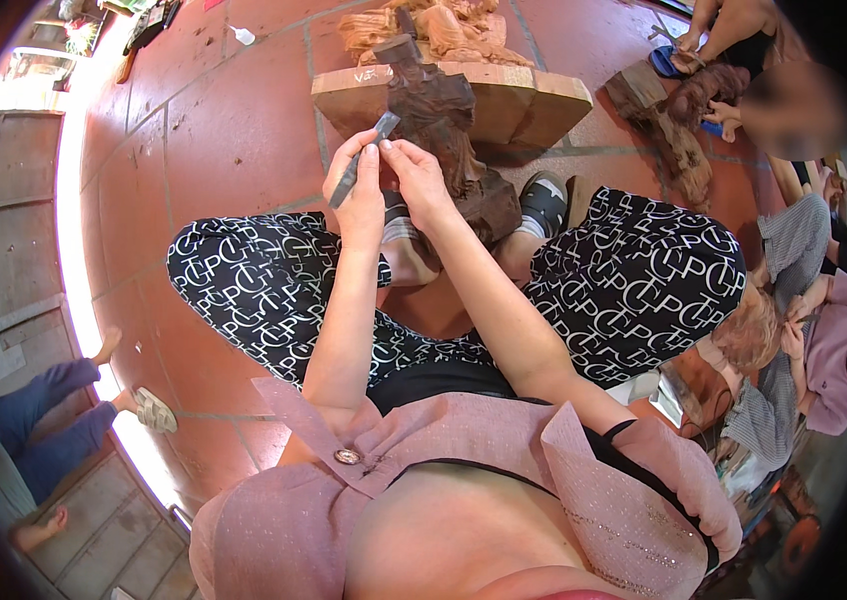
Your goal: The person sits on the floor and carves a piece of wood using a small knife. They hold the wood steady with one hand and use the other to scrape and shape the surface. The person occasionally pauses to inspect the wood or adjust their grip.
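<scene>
Dark grey flat strip (385, 125) was up in the air, slanting from 1 o'clock down to 7 o'clock, with the hands around its middle. What it was made of was hard to tell. With the strip as the middle of the clock, the left hand (359, 185) was at 6 o'clock, its fingers curled closed around the strip and its thumb pressed on it. The right hand (419, 185) was at 4 o'clock, half curled, with thumb and finger close together beside the left thumb; I could not tell if it had hold of the strip too.

Just past the hands, from 1 to 4 o'clock, was a dark brown, bumpy carved wood piece (434, 100). Behind it, at 2 o'clock, stood a thick, pale wood slab (534, 105), with an orange-brown carved wood piece (459, 35) at 1 o'clock. Black trousers with a white pattern (634, 290) covered the bent legs, at 4 and 7 o'clock. Red floor tiles (214, 150) lay all around, and a small white bottle (243, 36) was at 10 o'clock. Farther off, near 3 o'clock, a co-worker's hand (724, 118) was beside rough brown wood (684, 165).
</scene>
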A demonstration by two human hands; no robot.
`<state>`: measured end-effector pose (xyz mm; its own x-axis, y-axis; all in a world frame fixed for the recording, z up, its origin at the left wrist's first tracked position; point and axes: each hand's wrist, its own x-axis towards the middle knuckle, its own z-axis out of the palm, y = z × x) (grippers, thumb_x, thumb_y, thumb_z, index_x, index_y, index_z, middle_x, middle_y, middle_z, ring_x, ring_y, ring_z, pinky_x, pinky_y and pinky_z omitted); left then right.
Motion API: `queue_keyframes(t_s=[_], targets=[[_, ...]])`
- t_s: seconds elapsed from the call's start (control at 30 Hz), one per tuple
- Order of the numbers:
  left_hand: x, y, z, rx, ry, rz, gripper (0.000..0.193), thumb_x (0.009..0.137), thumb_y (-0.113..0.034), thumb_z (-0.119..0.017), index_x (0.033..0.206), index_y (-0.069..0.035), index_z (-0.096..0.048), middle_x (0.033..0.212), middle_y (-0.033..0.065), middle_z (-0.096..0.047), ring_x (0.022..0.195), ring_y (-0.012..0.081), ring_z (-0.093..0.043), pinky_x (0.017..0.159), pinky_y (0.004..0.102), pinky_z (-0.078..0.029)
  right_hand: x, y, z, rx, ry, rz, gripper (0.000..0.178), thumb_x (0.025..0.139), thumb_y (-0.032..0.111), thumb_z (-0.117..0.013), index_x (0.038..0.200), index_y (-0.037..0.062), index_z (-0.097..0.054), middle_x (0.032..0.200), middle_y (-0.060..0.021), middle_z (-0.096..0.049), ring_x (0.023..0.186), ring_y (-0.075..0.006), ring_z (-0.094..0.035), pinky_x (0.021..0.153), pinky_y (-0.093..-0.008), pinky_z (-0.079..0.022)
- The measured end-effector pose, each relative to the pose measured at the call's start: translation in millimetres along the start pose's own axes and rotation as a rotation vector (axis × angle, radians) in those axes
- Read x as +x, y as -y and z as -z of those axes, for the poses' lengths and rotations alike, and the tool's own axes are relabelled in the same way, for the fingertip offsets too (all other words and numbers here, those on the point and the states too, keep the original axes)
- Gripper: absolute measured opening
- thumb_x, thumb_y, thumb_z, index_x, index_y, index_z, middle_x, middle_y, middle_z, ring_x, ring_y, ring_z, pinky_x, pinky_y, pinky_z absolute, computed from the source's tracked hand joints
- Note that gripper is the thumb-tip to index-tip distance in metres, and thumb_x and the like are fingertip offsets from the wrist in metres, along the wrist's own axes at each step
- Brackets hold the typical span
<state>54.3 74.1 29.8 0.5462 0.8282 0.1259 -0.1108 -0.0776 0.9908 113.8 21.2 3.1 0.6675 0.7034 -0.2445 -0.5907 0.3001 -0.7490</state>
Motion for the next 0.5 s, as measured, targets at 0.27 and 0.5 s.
queue_keyframes(t_s=[0.27,0.5], targets=[[10.8,0.2,-6.8,0.017,0.017,-0.016,0.015,0.088,-0.008,-0.057,0.100,-0.001,-0.062,0.087,0.0013,-0.060,0.075,0.0058,-0.054,0.068,0.0195,-0.045,4.5,4.3,-4.6,0.051,-0.022,0.027,0.019,0.094,0.019,-0.052,0.082,0.0069,-0.061,0.070,0.0060,-0.053,0.061,-0.0021,-0.045,0.055,-0.0185,-0.037],[10.9,-2.6,-13.6,0.015,-0.006,-0.018,0.013,0.087,-0.007,-0.057,0.097,0.000,-0.061,0.086,0.0020,-0.060,0.075,0.0066,-0.054,0.067,0.0201,-0.045,4.9,5.0,-5.8,0.077,-0.066,0.086,0.021,0.093,0.020,-0.053,0.080,0.0045,-0.061,0.070,0.0043,-0.057,0.061,-0.0030,-0.049,0.056,-0.0194,-0.041]])
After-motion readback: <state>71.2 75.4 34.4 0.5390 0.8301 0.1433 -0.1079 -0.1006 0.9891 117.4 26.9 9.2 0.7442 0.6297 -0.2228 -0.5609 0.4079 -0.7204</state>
